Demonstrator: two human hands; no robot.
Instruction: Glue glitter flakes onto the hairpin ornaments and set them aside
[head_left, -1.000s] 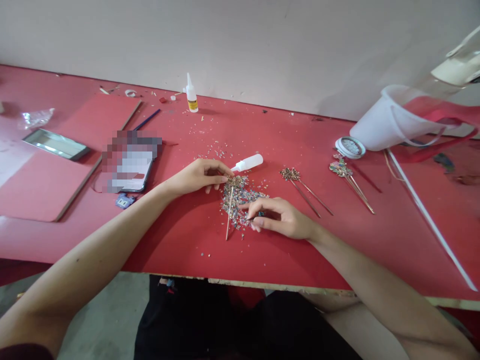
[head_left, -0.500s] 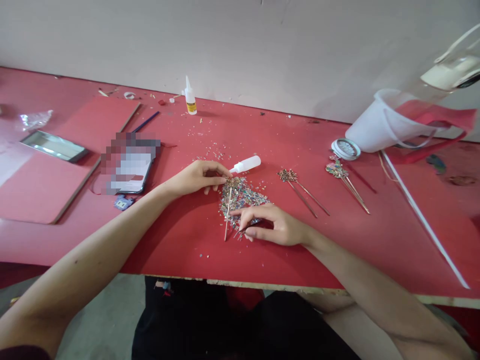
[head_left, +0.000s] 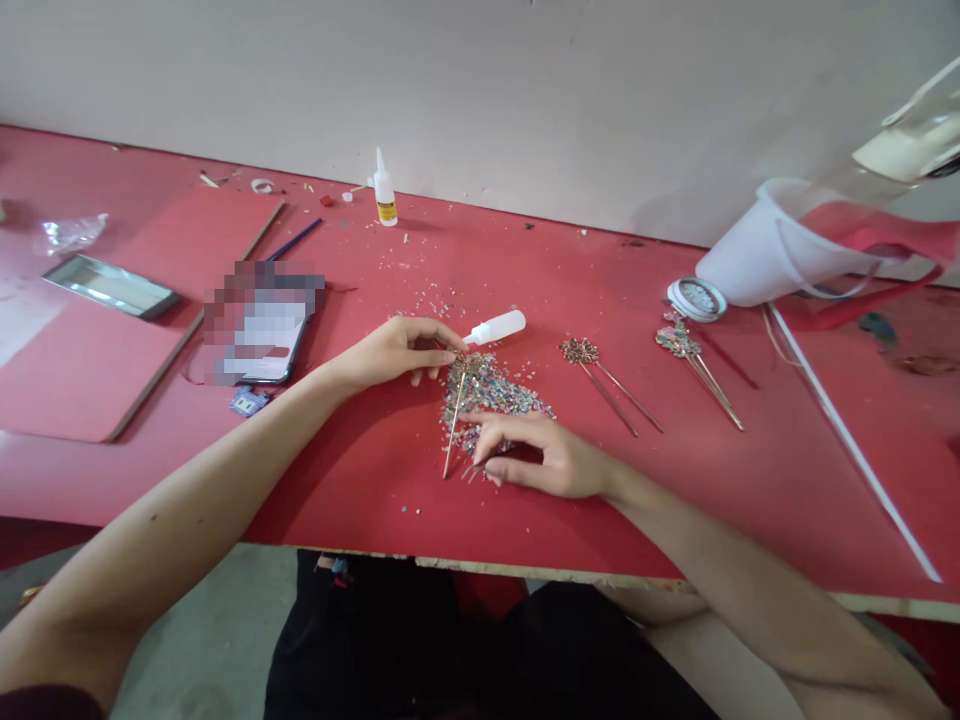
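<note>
My left hand (head_left: 411, 347) pinches the ornate head of a gold hairpin (head_left: 454, 425), whose prong slants down toward me. Under and beside it spreads a heap of small shiny multicoloured flakes (head_left: 510, 392). Low over the heap's near side, my right hand (head_left: 536, 455) is closed on thin metal tweezers (head_left: 472, 472); their tips point left and most of their length is hidden. Just beyond my left fingertips lies a white squeeze bottle (head_left: 499, 327). To the right rest a two-pronged hairpin (head_left: 579, 350) and another hairpin with coloured flakes on its head (head_left: 679, 342).
A small glue bottle (head_left: 385, 195) stands near the wall. On the left lie a phone (head_left: 274, 340), a glass-topped case (head_left: 109, 285) and red boards (head_left: 75, 375). At right are a white bucket (head_left: 742, 250), a round lid (head_left: 697, 299) and a long white strip (head_left: 855, 440).
The hairpin's prong end has swung slightly left. My right hand has shifted a little, its index finger now nearer the prong. The whole view has moved slightly.
</note>
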